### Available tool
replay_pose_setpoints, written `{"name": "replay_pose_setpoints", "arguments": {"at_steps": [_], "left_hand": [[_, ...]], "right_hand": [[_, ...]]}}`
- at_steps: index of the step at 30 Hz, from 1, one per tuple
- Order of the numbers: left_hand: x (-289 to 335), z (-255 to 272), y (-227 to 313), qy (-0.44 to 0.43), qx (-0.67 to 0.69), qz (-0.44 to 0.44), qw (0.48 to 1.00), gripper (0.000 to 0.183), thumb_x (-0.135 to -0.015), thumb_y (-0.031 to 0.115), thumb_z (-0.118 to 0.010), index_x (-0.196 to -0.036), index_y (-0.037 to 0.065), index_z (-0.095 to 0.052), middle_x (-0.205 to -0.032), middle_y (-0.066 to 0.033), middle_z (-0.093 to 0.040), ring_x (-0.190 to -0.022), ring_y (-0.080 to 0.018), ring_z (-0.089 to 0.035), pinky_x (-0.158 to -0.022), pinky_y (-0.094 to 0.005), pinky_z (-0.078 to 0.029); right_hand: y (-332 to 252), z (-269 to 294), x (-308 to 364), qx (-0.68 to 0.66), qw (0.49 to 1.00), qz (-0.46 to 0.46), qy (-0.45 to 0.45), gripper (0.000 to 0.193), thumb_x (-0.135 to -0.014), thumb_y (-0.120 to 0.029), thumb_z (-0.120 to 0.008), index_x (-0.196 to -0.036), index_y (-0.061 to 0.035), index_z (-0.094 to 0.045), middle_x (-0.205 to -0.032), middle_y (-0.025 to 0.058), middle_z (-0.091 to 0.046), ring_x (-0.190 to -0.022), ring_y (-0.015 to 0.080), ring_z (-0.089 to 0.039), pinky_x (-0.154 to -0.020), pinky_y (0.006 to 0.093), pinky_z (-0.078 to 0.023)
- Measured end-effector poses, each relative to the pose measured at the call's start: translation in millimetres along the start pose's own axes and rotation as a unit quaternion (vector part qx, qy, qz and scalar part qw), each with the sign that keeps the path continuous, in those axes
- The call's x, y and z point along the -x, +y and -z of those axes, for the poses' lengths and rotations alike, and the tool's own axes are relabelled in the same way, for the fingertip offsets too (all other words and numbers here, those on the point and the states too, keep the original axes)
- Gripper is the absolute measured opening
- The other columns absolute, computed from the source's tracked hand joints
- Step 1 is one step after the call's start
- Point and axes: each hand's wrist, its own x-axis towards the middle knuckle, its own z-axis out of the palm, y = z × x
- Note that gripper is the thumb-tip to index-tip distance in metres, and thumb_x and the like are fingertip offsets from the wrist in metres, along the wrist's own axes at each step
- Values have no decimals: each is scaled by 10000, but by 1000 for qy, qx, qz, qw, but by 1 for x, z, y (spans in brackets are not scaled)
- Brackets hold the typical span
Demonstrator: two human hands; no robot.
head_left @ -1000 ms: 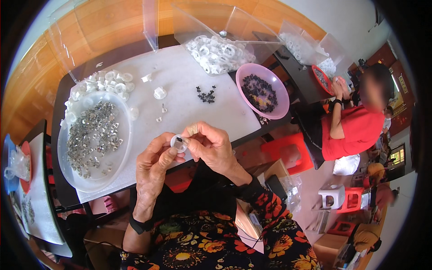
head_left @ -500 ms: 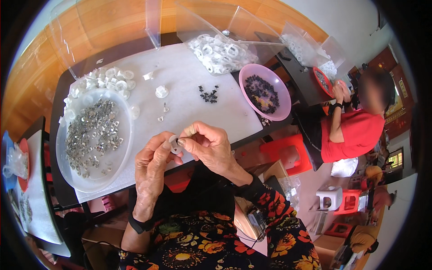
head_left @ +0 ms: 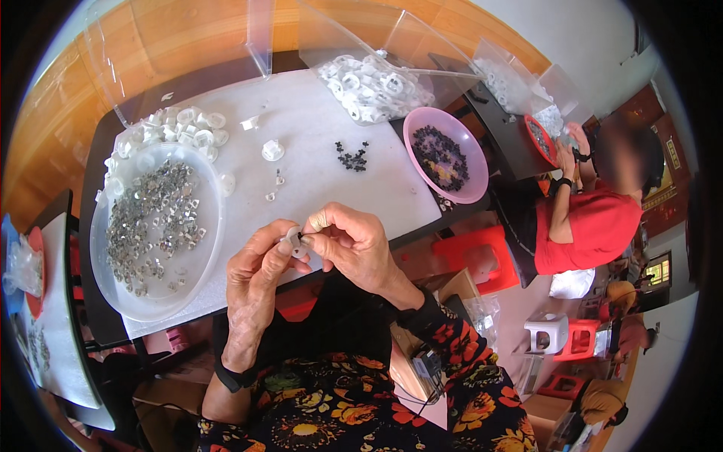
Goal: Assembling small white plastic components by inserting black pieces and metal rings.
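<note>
Near the table's front edge, my left hand (head_left: 256,275) pinches a small round white plastic part (head_left: 295,245) between thumb and fingers. My right hand (head_left: 355,247) meets it from the other side, thumb and forefinger closed on a tiny black piece (head_left: 300,236) against the white part. Fingertips hide most of both. Beyond my hands lie a few loose metal bits (head_left: 279,179), a white plastic part standing alone (head_left: 273,150) and a little group of black pieces (head_left: 352,157). A translucent tub (head_left: 218,248) of small metal pieces stands left of my left hand.
White plastic parts (head_left: 169,128) are heaped behind the tub. More fill a clear bin (head_left: 369,89) at the back. A pink bowl (head_left: 410,143) of black pieces sits at the table's right edge. A person in red (head_left: 587,226) works at another table, beside a red stool (head_left: 482,260).
My hands stay together at nearly the same place, with the white part turned slightly in the fingers. The person in red has raised one hand.
</note>
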Motion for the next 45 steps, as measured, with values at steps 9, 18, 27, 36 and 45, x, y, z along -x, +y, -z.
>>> {"name": "replay_pose_setpoints", "arguments": {"at_steps": [9, 18, 27, 36, 45], "left_hand": [[-1, -2, -2, -4, -96, -38, 995, 258, -938, 152, -552, -1108, -38, -594, -927, -67, -609, -713, -134, -593, -703, -251, -492], [-3, -2, -3, 19, -64, -28, 997, 264, -939, 157, -550, -1108, -41, -597, -882, -83, -609, -707, -143, -593, -685, -264, -497], [-5, 3, -1, -14, 65, -3, 998, 275, -945, 171, -537, -1112, -40, -592, -916, -77, -610, -750, -164, -600, -699, -304, -510], [-1, 3, 0, -28, 80, 5, 996, 260, -948, 162, -529, -1110, -31, -594, -957, -75, -612, -764, -146, -593, -738, -286, -497], [-3, 3, -6, -28, -11, -37, 999, 270, -955, 185, -522, -1105, -27, -597, -962, -72, -608, -803, -147, -596, -714, -269, -516]], "right_hand": [[6, 3, -6, 174, 973, 153, 16, 73, -846, 4, -620, -887, 6, -560, -788, 63, -577, -626, 103, -587, -509, 242, -469], [6, 1, -5, 112, 992, 49, 8, 64, -839, -7, -630, -858, 10, -571, -743, 66, -569, -595, 115, -571, -513, 254, -462], [5, 9, -8, -84, 994, -61, -28, 87, -891, -80, -611, -877, 6, -612, -739, 4, -588, -592, 46, -527, -526, 195, -471], [2, 7, -6, -45, 994, -94, -37, 135, -888, -118, -634, -897, 12, -596, -781, 13, -589, -625, 44, -510, -525, 205, -456], [4, 7, -8, -45, 996, -65, -45, 155, -884, -133, -643, -890, 10, -584, -799, 13, -589, -645, 43, -510, -536, 200, -457]]}}
